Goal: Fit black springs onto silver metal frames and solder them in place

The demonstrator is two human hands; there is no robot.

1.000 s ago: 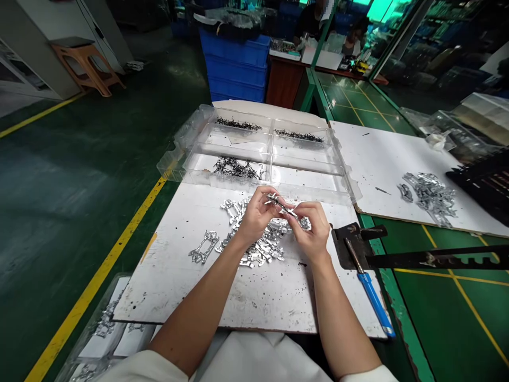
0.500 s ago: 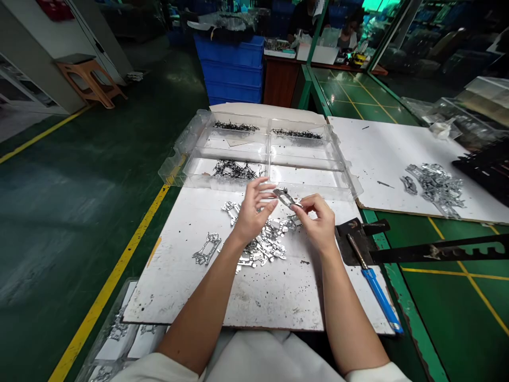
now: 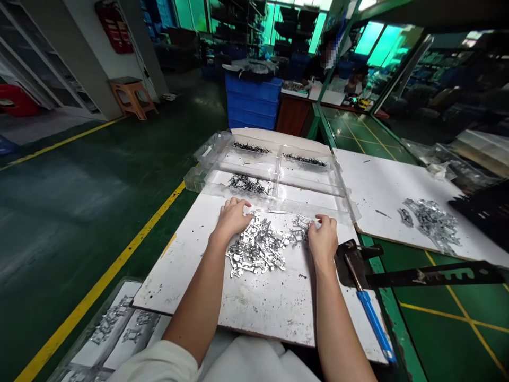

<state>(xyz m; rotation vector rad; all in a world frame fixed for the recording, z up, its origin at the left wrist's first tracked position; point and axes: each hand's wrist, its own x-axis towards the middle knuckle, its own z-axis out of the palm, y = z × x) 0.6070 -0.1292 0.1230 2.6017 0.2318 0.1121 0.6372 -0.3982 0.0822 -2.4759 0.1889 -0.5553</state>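
Note:
A loose pile of silvery metal brackets (image 3: pixel 258 249) lies on the white board between my two hands. At the pile's upper left edge is my left hand (image 3: pixel 234 218), its fingers bent and a gap between thumb and forefinger; I see nothing held there. Over on the right, my right hand (image 3: pixel 323 237) has its fingers curled in towards the thumb, at a small cluster of metal brackets (image 3: pixel 299 229). A bracket seems to be at those fingertips, though the fingers partly hide it.
Beyond the pile stands a clear divided tray (image 3: pixel 278 178) with thin black parts (image 3: pixel 248 184). A blue-handled tool (image 3: pixel 374 323) and a black metal fixture (image 3: pixel 350 260) are at the right. More metal parts (image 3: pixel 431 223) lie on a second board. Blue crates (image 3: pixel 253 101) are stacked behind.
My hands have moved apart and down to the pile from above it. The bracket held up in my right hand has come down to the right-hand cluster. The camera view has tilted up.

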